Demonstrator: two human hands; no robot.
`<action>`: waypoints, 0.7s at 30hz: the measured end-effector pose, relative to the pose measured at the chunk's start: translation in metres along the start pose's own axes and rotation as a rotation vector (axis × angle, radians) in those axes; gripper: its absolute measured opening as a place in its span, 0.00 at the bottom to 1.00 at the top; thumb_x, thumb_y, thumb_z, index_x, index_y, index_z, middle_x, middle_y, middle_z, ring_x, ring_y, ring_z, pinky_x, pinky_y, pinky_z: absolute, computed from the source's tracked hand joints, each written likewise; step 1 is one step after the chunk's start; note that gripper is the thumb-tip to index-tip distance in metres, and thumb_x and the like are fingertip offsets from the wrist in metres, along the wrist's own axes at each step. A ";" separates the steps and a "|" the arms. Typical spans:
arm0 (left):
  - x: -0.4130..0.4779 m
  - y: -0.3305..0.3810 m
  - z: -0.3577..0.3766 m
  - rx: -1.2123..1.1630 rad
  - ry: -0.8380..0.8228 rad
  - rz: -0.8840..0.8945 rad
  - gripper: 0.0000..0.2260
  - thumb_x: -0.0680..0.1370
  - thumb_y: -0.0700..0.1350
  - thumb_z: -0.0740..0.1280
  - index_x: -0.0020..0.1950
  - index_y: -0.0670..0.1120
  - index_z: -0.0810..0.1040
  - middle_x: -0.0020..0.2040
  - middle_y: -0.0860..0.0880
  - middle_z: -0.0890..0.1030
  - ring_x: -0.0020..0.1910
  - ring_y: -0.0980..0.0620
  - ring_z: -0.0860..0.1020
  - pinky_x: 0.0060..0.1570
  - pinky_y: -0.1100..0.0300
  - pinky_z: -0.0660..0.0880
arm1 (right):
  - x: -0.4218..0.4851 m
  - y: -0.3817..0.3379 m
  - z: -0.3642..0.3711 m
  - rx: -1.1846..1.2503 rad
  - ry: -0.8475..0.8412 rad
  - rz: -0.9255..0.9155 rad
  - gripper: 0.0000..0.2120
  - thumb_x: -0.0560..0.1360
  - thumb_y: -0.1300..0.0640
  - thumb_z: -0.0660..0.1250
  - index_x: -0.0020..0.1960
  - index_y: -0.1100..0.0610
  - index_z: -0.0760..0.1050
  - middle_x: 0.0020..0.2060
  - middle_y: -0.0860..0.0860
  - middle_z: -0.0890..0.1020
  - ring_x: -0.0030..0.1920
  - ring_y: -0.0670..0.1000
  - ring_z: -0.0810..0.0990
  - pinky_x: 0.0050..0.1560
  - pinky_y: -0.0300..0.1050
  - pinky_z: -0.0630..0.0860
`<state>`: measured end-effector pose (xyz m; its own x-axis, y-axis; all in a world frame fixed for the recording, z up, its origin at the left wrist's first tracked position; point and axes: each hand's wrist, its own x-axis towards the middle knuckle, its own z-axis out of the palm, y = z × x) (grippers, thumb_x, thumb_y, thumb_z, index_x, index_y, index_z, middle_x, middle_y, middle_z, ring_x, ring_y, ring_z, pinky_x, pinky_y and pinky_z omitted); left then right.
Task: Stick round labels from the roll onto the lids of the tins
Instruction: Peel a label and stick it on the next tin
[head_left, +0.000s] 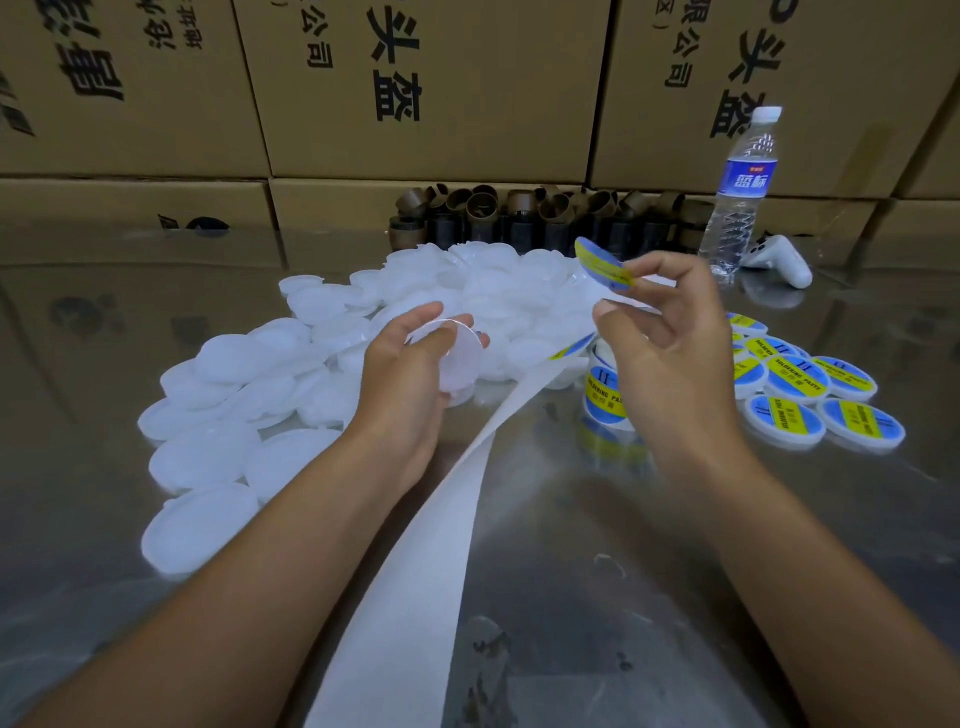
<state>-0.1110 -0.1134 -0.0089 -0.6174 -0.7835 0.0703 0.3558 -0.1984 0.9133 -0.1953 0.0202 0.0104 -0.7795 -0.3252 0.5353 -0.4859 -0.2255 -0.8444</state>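
Right hand (670, 332): thumb and forefinger pinch the edge of one round blue-and-yellow label (602, 260), lifted free of its backing; the other fingers are loosely spread. Whether the sticky side faces the viewer cannot be told.

Left hand (410, 374): fingers curled round a plain white lid (457, 358), held above the table (623, 571) with its flat face tilted toward the right hand. Label and lid are apart, not yet touching.

Below the right hand stands the label roll (605, 387), and its bare backing strip (441, 545) trails toward the viewer. Unlabelled lids (249, 374) are heaped to the left; finished lids (810, 384) lie to the right.

Step in hand, as judged: placing the label. Advice: centre it over the lid first, land one edge, then smooth across to keep out bubbles. Keep the pinch at the rim so little adhesive is touched.
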 end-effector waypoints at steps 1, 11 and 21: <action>0.000 0.001 0.000 -0.040 -0.028 0.002 0.10 0.80 0.33 0.59 0.58 0.45 0.73 0.49 0.49 0.83 0.47 0.47 0.84 0.54 0.52 0.75 | -0.001 -0.001 0.000 0.017 -0.015 -0.001 0.16 0.74 0.66 0.65 0.46 0.44 0.70 0.51 0.50 0.80 0.47 0.45 0.81 0.46 0.38 0.76; -0.007 0.004 0.004 -0.268 -0.277 -0.061 0.09 0.81 0.32 0.56 0.56 0.41 0.72 0.52 0.45 0.82 0.43 0.40 0.84 0.44 0.54 0.82 | -0.001 -0.006 -0.002 0.107 -0.136 0.033 0.17 0.75 0.69 0.63 0.54 0.49 0.69 0.48 0.56 0.82 0.47 0.49 0.83 0.43 0.35 0.77; -0.007 0.001 0.000 -0.177 -0.353 -0.083 0.11 0.80 0.37 0.61 0.56 0.50 0.78 0.51 0.45 0.85 0.46 0.41 0.84 0.38 0.56 0.81 | -0.004 -0.010 -0.001 0.071 -0.195 0.027 0.19 0.76 0.71 0.61 0.52 0.46 0.72 0.49 0.56 0.78 0.38 0.43 0.83 0.50 0.47 0.79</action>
<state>-0.1068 -0.1082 -0.0084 -0.8410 -0.5165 0.1608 0.3909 -0.3748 0.8407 -0.1878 0.0249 0.0165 -0.6969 -0.5021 0.5121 -0.4315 -0.2767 -0.8586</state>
